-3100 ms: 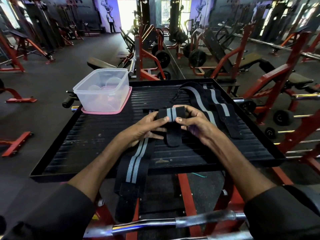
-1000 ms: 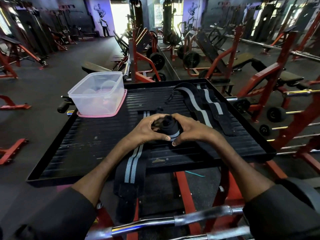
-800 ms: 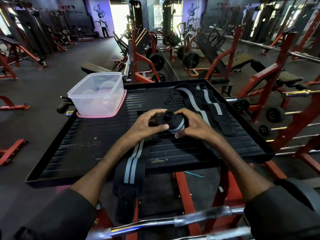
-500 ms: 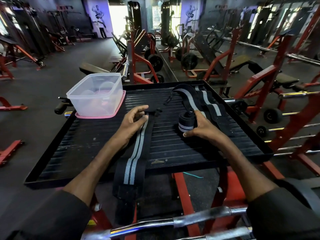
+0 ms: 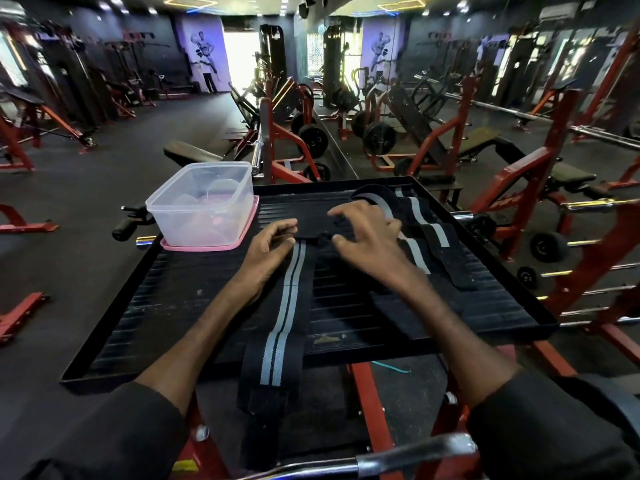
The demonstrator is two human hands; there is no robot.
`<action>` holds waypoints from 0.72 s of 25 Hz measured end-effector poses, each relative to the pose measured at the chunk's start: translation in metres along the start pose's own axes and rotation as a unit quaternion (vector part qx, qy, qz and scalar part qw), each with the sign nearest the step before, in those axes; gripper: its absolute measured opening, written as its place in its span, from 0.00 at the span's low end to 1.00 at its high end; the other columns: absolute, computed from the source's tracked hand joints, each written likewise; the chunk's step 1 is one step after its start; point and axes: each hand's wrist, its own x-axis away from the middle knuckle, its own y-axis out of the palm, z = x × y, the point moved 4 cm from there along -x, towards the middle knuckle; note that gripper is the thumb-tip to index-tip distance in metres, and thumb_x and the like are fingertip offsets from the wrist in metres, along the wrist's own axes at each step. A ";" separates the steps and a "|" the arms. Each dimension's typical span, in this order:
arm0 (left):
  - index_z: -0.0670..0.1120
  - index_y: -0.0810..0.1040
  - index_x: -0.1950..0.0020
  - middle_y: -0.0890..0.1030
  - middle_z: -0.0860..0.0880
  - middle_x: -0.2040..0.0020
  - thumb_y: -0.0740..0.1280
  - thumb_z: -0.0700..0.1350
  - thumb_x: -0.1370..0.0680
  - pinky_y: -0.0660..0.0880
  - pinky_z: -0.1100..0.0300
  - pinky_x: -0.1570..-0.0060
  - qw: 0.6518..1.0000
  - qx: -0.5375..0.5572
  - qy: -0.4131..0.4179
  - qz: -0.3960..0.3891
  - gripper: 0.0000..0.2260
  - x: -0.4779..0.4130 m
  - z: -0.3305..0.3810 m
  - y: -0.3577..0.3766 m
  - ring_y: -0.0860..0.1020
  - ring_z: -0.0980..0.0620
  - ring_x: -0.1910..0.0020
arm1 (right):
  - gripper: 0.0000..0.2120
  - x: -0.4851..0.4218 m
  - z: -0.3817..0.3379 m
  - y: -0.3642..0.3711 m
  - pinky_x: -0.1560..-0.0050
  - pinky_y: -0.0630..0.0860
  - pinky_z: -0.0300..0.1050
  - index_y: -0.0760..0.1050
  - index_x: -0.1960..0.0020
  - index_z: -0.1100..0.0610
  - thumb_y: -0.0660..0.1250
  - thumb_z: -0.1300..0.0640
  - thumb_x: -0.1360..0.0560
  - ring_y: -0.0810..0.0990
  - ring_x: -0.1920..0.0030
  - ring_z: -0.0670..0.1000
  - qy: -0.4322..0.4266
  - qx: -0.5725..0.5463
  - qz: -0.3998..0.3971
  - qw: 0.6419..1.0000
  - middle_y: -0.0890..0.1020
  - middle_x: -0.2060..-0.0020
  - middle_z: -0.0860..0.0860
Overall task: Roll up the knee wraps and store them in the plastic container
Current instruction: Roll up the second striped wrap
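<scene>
Gym floor, red racks and benches all round; black ribbed tray (image 5: 194, 306) as work surface. Nearest: chrome bar (image 5: 346, 462) at bottom edge. Unrolled knee wrap (image 5: 284, 306), black with two grey stripes, lies flat along tray, near end hanging over front rim. Left hand (image 5: 268, 252) on wrap's far end, fingers curled, thumb and forefinger pinching its edge. Right hand (image 5: 367, 237) just beside, fingers spread, hovering, motion-blurred; contact cannot tell. Second wrap (image 5: 426, 230) spread behind right hand. Plastic container (image 5: 202, 206), clear, on pink lid (image 5: 207, 247), far-left tray corner.
</scene>
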 end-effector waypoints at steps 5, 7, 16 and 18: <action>0.45 0.76 0.33 0.80 0.45 0.40 0.66 0.35 0.19 0.74 0.49 0.32 0.999 -0.031 0.008 0.008 0.15 -0.004 -0.011 -0.017 0.78 0.54 0.40 | 0.22 -0.044 -0.016 0.066 0.39 0.60 0.57 0.73 0.32 0.49 0.67 0.53 0.25 0.69 0.32 0.55 -0.005 0.078 -0.084 0.993 0.75 0.34 0.50; 0.43 0.76 0.32 0.80 0.44 0.41 0.66 0.34 0.20 0.74 0.48 0.32 0.998 -0.054 0.000 0.019 0.16 -0.005 -0.015 -0.025 0.78 0.52 0.41 | 0.22 -0.062 -0.005 0.086 0.37 0.61 0.59 0.73 0.32 0.49 0.67 0.52 0.26 0.68 0.31 0.57 0.019 0.118 -0.122 0.985 0.74 0.33 0.52; 0.41 0.71 0.27 0.74 0.42 0.35 0.70 0.40 0.21 0.70 0.57 0.32 0.990 -0.134 -0.046 -0.019 0.22 -0.016 -0.045 -0.050 0.74 0.49 0.35 | 0.12 -0.059 0.022 0.126 0.47 0.77 0.45 0.84 0.53 0.54 0.68 0.68 0.30 0.83 0.52 0.48 0.037 -0.153 -0.085 0.984 0.85 0.56 0.47; 0.41 0.72 0.29 0.76 0.41 0.34 0.71 0.40 0.22 0.70 0.55 0.31 0.986 -0.153 -0.039 -0.048 0.22 -0.021 -0.052 -0.045 0.75 0.47 0.34 | 0.14 -0.054 0.016 0.127 0.48 0.77 0.40 0.84 0.51 0.57 0.68 0.71 0.30 0.82 0.54 0.44 0.019 -0.205 -0.082 0.975 0.85 0.57 0.46</action>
